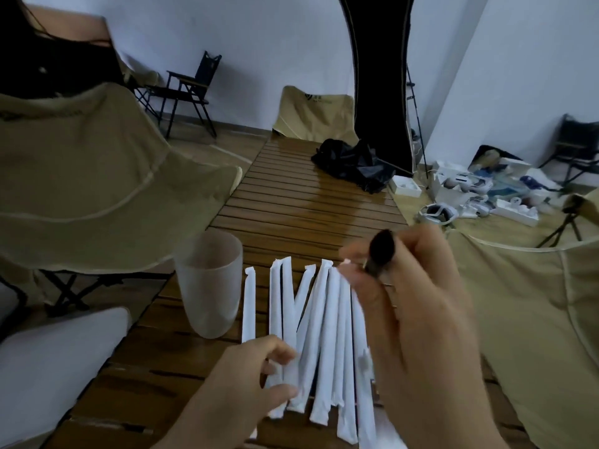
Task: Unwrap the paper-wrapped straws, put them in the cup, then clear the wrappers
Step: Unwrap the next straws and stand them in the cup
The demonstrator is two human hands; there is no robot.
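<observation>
Several white paper-wrapped straws [321,335] lie fanned out on the slatted wooden table [291,215]. A frosted, translucent cup [209,283] stands upright just left of them, with nothing visible inside. My right hand [418,319] is raised over the right side of the fan and grips a black straw [380,252], whose top end pokes out above my fingers. My left hand [246,384] reaches in from below and pinches the lower end of a white wrapper [285,380] between thumb and fingers.
A beige folding chair [81,176] stands left of the table and another [525,319] to the right. A black bag [353,163] lies at the table's far end. A white cushion [55,367] sits at lower left. Boxes and gear [486,189] clutter the floor at right.
</observation>
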